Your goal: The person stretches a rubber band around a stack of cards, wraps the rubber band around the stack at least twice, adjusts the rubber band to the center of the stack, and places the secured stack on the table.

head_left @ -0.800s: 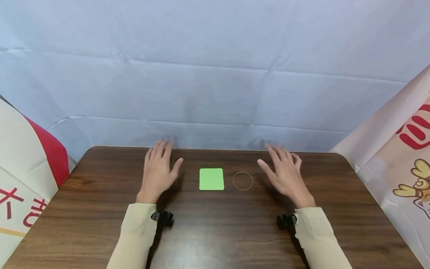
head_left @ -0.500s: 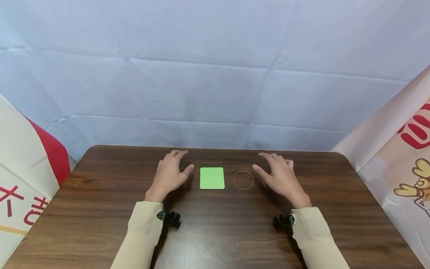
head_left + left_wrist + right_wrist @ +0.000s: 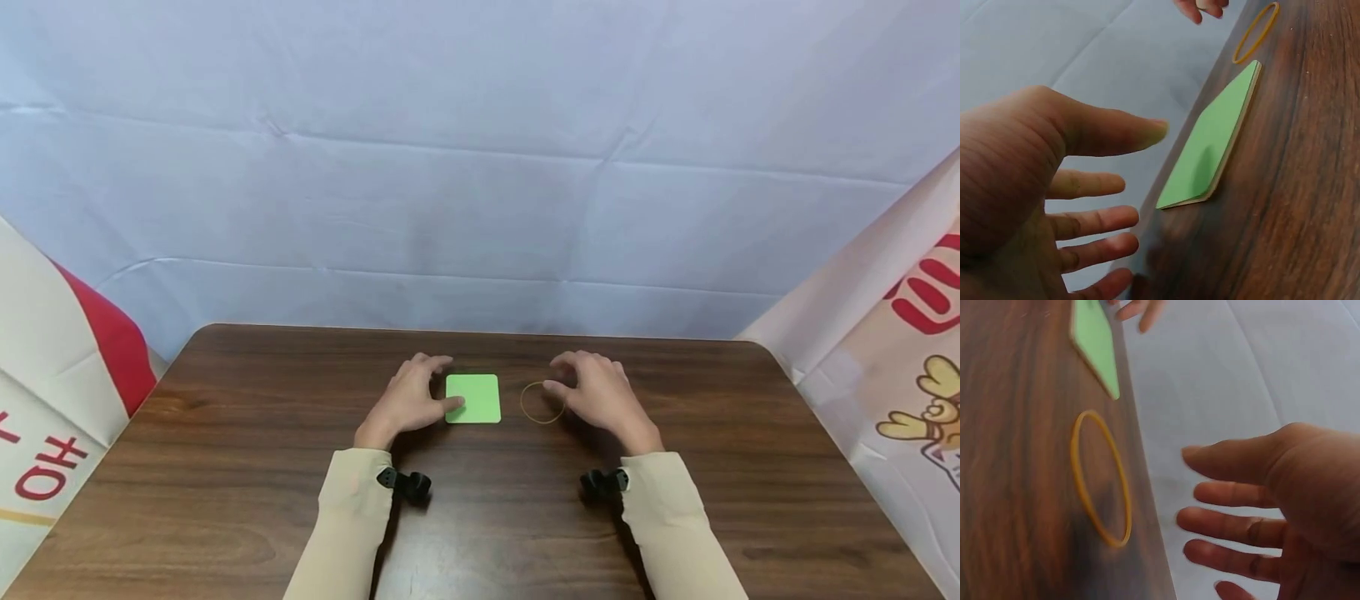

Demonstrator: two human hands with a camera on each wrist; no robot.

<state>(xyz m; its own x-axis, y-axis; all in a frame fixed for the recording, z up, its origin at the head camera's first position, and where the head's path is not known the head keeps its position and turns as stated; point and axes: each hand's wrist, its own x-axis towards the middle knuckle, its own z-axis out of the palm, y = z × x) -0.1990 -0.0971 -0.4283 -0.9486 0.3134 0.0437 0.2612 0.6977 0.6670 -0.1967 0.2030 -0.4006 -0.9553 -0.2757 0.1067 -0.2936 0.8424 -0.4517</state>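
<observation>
A flat green square (image 3: pixel 474 398) with rounded corners lies on the wooden table; its thin brownish edge looks layered in the left wrist view, like a small stack of cards. To its right lies a loop of yellow rubber band (image 3: pixel 1077 459). My left hand (image 3: pixel 411 396) is over the square's left side, thumb overlapping it in the head view, fingers spread and holding nothing. From the right, my right hand (image 3: pixel 600 396) hovers by the rubber band, its thumb (image 3: pixel 1229 459) overlapping the loop's edge in the head view. That hand's fingers are apart, with nothing between them.
The brown wooden table (image 3: pixel 225 467) ends at a pale cloth backdrop (image 3: pixel 480 208) behind both hands. Printed banners hang at the left (image 3: pixel 60 350) and right (image 3: pixel 915 375) sides. Black straps with small cameras sit at both sleeve cuffs (image 3: pixel 356 479).
Both hands have moved inward and slightly toward the body, the left to the green square and the right to the rubber band. Their fingers bend more now. Square and band stay in place.
</observation>
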